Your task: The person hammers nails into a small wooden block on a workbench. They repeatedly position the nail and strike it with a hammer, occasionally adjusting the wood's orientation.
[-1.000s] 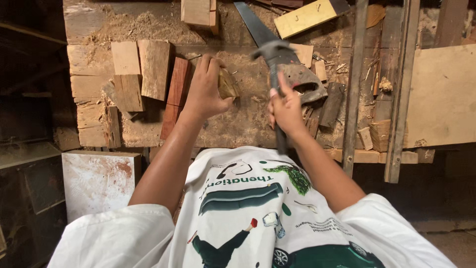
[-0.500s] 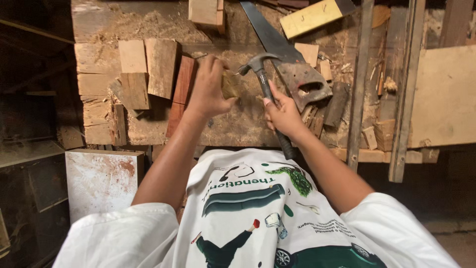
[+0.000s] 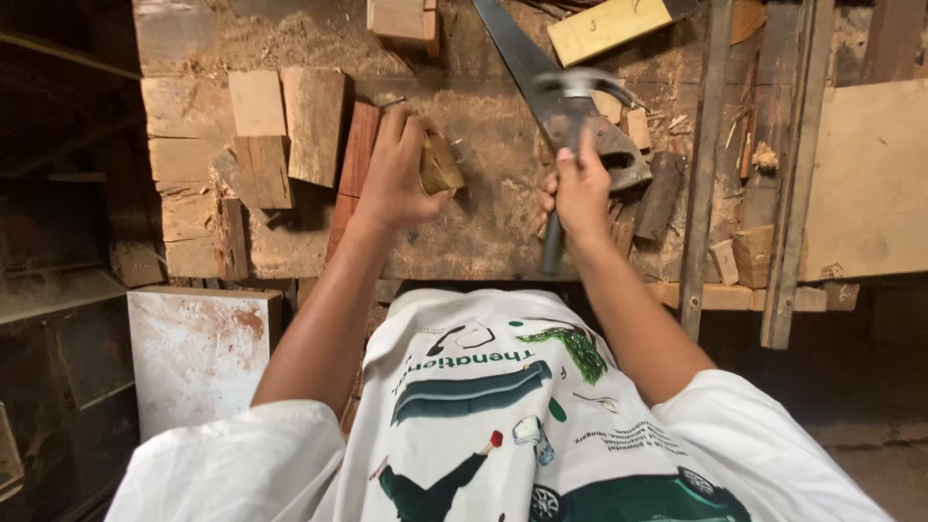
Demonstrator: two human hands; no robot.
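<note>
The left hand [image 3: 394,174] is wrapped around a small wood block [image 3: 440,164] and holds it down near the middle of the workbench [image 3: 483,232], a little way in from the front edge. The right hand [image 3: 580,193] is closed tight on the handle of a hammer [image 3: 563,145], and the hammer's metal head is lifted up above the bench, just right of the block. A hand saw [image 3: 541,87] lies flat behind the hammer, running toward the back edge. Cut wood pieces [image 3: 290,135] sit in a bunch by the left edge, with sawdust all over the top. A yellow block [image 3: 609,24] rests at the back edge
</note>
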